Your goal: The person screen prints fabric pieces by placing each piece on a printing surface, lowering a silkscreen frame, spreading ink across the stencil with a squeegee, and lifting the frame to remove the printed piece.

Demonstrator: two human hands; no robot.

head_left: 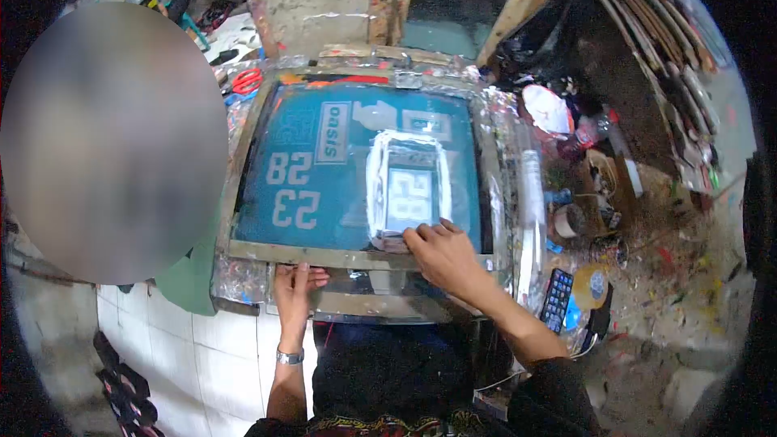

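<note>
A screen printing frame (356, 256) with teal mesh lies flat in front of me. Pale reversed numbers and the word "oasis" show in the mesh. Wet white ink (375, 186) forms a rough rectangle around one "28" design (409, 196). My right hand (443, 255) is closed at the near end of that rectangle, its fingers bent down onto a small pale object I cannot make out. My left hand (297, 287) is at the frame's near edge, fingers stretched out to the right and apart from the thumb, holding nothing.
Red-handled scissors (247, 81) lie beyond the frame's far left corner. To the right are a phone (557, 299), a tape roll (591, 286), a cup (568, 220) and clutter. Boards (660, 57) lean at the far right. Another person, blurred, is at the left.
</note>
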